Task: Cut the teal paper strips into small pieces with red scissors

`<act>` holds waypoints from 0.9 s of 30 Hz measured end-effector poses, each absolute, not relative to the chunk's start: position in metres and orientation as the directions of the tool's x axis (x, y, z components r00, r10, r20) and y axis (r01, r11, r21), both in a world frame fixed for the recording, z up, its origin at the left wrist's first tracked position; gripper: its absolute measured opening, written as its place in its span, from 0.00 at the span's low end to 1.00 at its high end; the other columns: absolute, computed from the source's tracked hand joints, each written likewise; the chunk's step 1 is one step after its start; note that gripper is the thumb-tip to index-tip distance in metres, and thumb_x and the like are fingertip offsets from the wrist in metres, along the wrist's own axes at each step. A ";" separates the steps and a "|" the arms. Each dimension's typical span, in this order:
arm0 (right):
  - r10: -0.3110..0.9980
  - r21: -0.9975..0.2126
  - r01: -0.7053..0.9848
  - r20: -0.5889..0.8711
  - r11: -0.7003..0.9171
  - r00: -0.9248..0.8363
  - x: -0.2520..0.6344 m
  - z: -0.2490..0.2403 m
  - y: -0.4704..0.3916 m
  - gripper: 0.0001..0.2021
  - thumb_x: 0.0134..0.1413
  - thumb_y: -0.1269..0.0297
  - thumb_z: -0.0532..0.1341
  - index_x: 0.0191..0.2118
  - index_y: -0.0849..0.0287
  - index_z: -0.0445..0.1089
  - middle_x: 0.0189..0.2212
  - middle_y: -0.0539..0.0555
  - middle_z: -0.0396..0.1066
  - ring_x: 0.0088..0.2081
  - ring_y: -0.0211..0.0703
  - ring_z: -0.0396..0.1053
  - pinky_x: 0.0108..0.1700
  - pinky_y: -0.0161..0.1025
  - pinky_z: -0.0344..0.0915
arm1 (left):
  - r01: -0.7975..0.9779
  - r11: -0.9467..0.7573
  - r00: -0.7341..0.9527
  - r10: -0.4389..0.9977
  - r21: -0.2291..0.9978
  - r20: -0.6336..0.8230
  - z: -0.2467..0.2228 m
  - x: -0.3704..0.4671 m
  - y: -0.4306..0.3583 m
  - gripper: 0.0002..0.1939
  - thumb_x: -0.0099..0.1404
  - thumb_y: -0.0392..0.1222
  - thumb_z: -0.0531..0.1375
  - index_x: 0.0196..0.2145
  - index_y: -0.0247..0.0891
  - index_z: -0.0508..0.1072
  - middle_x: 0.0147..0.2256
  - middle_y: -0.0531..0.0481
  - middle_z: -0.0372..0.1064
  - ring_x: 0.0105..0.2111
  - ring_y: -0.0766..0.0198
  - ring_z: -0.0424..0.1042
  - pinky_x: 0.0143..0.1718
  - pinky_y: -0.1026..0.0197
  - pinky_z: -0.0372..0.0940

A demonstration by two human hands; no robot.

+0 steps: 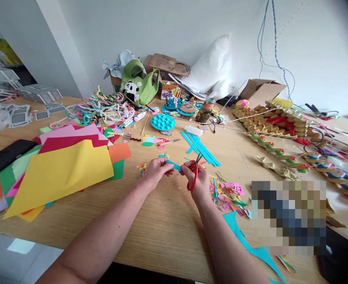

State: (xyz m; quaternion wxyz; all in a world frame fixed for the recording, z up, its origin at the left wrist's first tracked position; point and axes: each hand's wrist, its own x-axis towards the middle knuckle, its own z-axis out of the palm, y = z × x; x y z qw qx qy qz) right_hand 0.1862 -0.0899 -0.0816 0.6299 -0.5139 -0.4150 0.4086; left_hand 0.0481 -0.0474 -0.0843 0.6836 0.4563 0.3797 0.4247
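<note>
Between my two hands, over the middle of the wooden table, is a short blue paper strip (174,165). My left hand (159,172) pinches its left end. The fingers of my right hand (198,179) hold its right end, and the same hand has red-handled scissors (193,179) hooked on it, blades pointing up and away. Just beyond the right hand lie long blue paper strips (203,150). Small coloured paper dots (142,169) are left of my left hand. Paper scraps (229,195) lie right of my right hand.
Coloured sheets (64,169) and a black phone (8,156) cover the left side. Pipe cleaners (100,108), a green panda bag (141,85), a blue plate (162,122) and a glass jar (206,111) stand behind. Egg-carton pieces (276,152) are at right.
</note>
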 end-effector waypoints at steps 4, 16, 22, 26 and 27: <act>0.939 -0.986 -0.084 0.111 0.146 0.326 0.183 -0.083 -0.092 0.11 0.41 0.61 0.67 0.28 0.59 0.67 0.22 0.48 0.67 0.25 0.38 0.66 0.30 0.35 0.64 | -0.224 0.268 0.421 0.894 0.937 -0.155 -0.086 0.049 -0.048 0.11 0.48 0.42 0.66 0.28 0.33 0.73 0.22 0.52 0.69 0.22 0.70 0.66 0.25 0.66 0.60; 0.954 -0.988 -0.121 0.056 0.095 0.295 0.179 -0.081 -0.095 0.12 0.42 0.59 0.68 0.29 0.61 0.68 0.22 0.48 0.68 0.26 0.38 0.67 0.31 0.36 0.64 | -0.339 0.293 0.339 0.925 0.894 -0.175 -0.090 0.049 -0.046 0.11 0.45 0.41 0.68 0.24 0.32 0.71 0.21 0.53 0.67 0.21 0.71 0.65 0.24 0.66 0.58; 0.957 -0.988 -0.123 0.059 0.097 0.285 0.180 -0.080 -0.094 0.12 0.41 0.61 0.69 0.28 0.61 0.68 0.22 0.48 0.68 0.25 0.37 0.67 0.31 0.35 0.63 | -0.313 0.290 0.352 0.920 0.904 -0.174 -0.088 0.050 -0.047 0.11 0.45 0.41 0.67 0.24 0.32 0.72 0.21 0.52 0.67 0.21 0.70 0.65 0.25 0.65 0.58; 0.954 -0.982 -0.164 0.043 0.095 0.296 0.180 -0.082 -0.093 0.13 0.38 0.61 0.70 0.28 0.61 0.68 0.23 0.47 0.67 0.24 0.36 0.66 0.29 0.35 0.63 | -0.275 0.288 0.369 0.913 0.917 -0.176 -0.087 0.049 -0.048 0.11 0.46 0.41 0.66 0.26 0.32 0.73 0.21 0.51 0.68 0.21 0.70 0.65 0.25 0.64 0.58; 0.952 -0.982 -0.161 0.045 0.097 0.302 0.180 -0.082 -0.093 0.13 0.38 0.61 0.70 0.28 0.61 0.68 0.22 0.47 0.66 0.24 0.36 0.66 0.29 0.35 0.63 | -0.259 0.290 0.375 0.909 0.921 -0.181 -0.087 0.049 -0.048 0.10 0.46 0.41 0.66 0.26 0.32 0.73 0.21 0.51 0.68 0.21 0.70 0.65 0.26 0.64 0.58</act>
